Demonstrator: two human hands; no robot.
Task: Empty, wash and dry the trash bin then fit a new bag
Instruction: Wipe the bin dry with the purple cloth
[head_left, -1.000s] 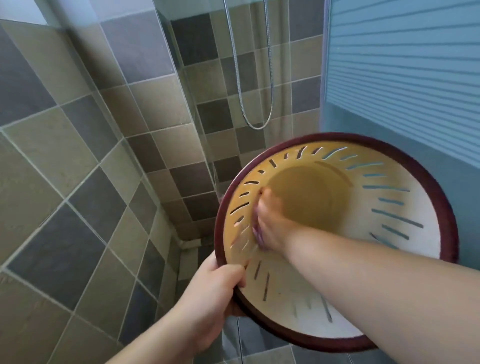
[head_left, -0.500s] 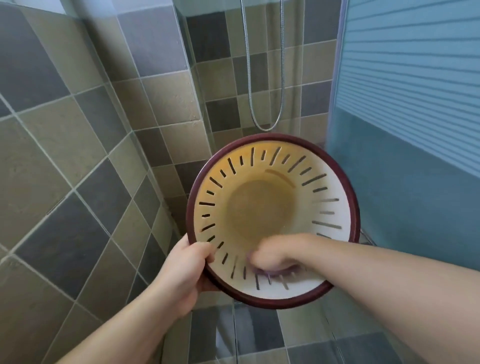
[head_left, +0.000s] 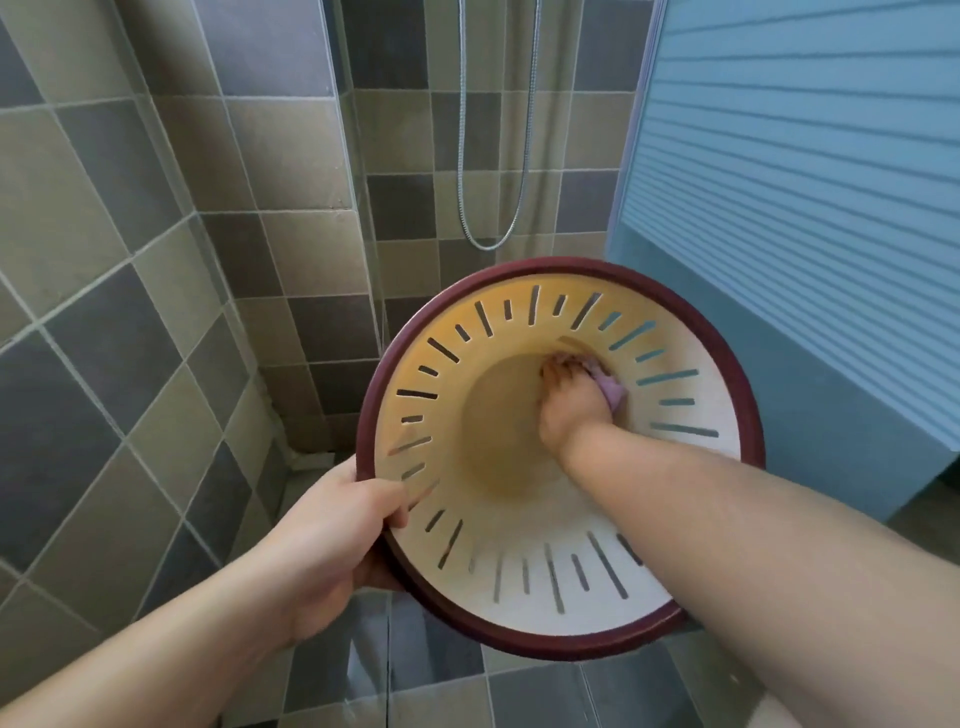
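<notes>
- Left hand (head_left: 332, 540) gripped the trash bin's (head_left: 519, 587) maroon rim at its lower left, thumb curled over the inside wall.
- Right hand (head_left: 571, 405) reached deep inside, fingers curled round a purple cloth (head_left: 610, 392) pressed against the bin's upper-right inner wall near the bottom.
- Held up and tilted, the slotted bin faced the camera before the tiled wall (head_left: 130, 312) and shower hose (head_left: 493, 156).

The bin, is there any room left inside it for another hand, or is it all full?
Inside the bin, the left half of the floor and the slotted wall near the left hand are bare. The crowded part is the far right corner, where the right hand presses a purple cloth, and the forearm crosses the lower right.
</notes>
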